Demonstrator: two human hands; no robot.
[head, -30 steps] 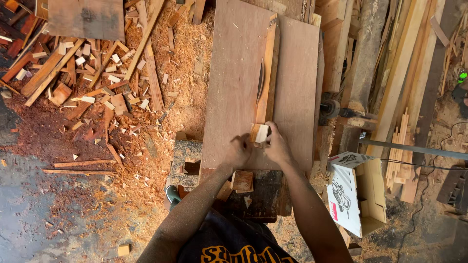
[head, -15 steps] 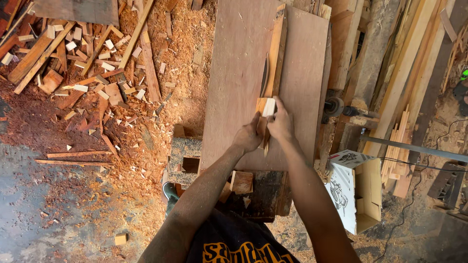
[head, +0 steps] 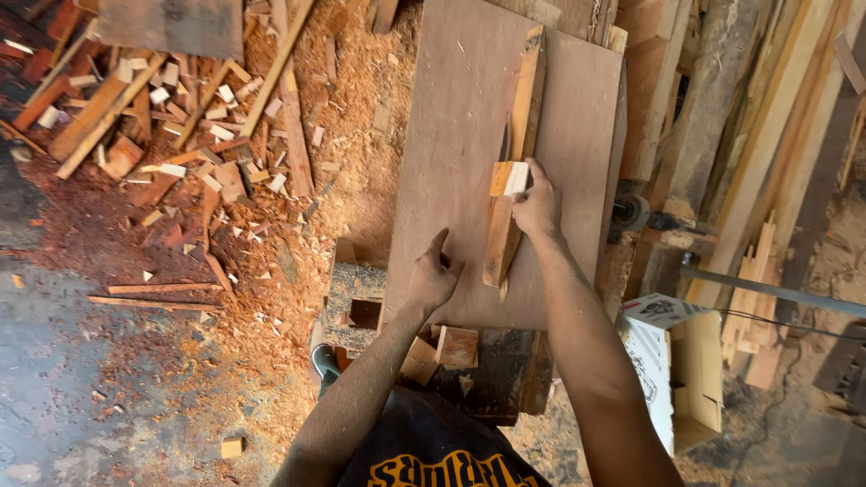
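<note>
head view: a wide brown board (head: pixel 469 135) is seen serving as the surface, laid over a dark block base (head: pixel 505 370). a long wood strip (head: pixel 521 117) is laid on it, long axis running away from the body, tilted slightly. a small pale wood block (head: pixel 508 179) is pressed against the strip's near part by the right hand (head: pixel 538 206), fingers curled round it, closed on the block. the left hand (head: pixel 433 278) is laid on the board, fingers half curled, nothing held, just beside the strip's near end (head: pixel 494 266). the right hand is nearer to the strip; the strip lies ahead and right of the left hand. offcuts and sawdust (head: pixel 180 144) are scattered on the floor to the left; a cardboard box (head: pixel 672 370) is at the right.
</note>
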